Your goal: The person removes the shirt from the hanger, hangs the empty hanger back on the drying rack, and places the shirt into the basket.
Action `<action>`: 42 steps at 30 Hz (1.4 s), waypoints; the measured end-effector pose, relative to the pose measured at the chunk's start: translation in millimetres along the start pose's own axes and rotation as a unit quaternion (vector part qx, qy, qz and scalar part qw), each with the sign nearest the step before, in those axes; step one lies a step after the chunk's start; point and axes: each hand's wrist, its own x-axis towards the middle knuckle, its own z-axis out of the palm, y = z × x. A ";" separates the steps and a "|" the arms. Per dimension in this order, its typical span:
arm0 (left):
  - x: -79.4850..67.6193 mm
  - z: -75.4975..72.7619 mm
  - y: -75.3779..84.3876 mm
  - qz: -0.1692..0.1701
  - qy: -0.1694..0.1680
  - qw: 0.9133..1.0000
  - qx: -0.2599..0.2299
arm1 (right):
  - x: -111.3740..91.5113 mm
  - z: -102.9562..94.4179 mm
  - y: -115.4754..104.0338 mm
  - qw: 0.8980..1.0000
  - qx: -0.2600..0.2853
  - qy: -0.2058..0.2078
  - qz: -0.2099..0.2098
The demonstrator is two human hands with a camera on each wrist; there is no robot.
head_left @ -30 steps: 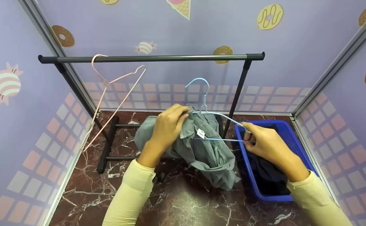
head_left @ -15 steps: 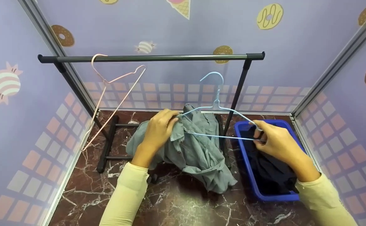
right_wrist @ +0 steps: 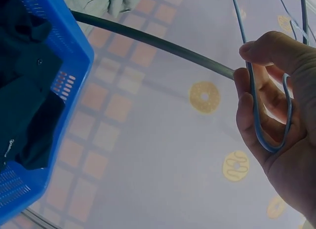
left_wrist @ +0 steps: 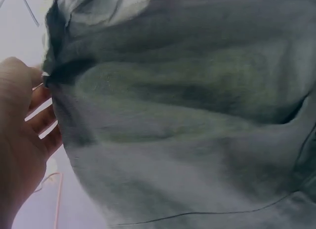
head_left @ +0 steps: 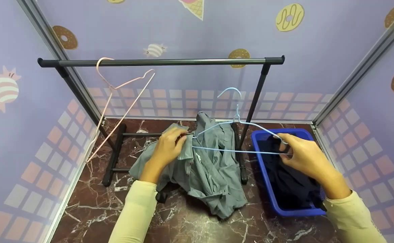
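A grey-green button shirt (head_left: 213, 179) hangs bunched below my left hand (head_left: 165, 146), which pinches it at the collar. In the left wrist view the shirt (left_wrist: 187, 120) fills most of the picture, its edge caught between thumb and fingers. My right hand (head_left: 303, 155) grips the right end of a light blue wire hanger (head_left: 237, 152), hook upward. The right wrist view shows the hanger's looped end (right_wrist: 255, 108) lying within the curled fingers. The hanger's left end runs in at the shirt's collar beside my left fingertips, where its tip is hidden.
A black garment rack (head_left: 169, 62) stands behind the hands, with a pink hanger (head_left: 129, 109) hooked on its bar at the left. On the marbled floor at the right is a blue basket (head_left: 273, 199) holding dark clothes (head_left: 291, 185). Patterned walls enclose three sides.
My right hand and the blue hanger have moved right, away from the left hand. My left hand has shifted left and down with the collar, and more of the hanger's left side shows.
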 end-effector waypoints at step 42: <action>-2.4 -21.0 -2.2 -0.024 -0.006 0.987 0.158 | -7.0 19.1 6.1 0.998 0.013 0.040 0.053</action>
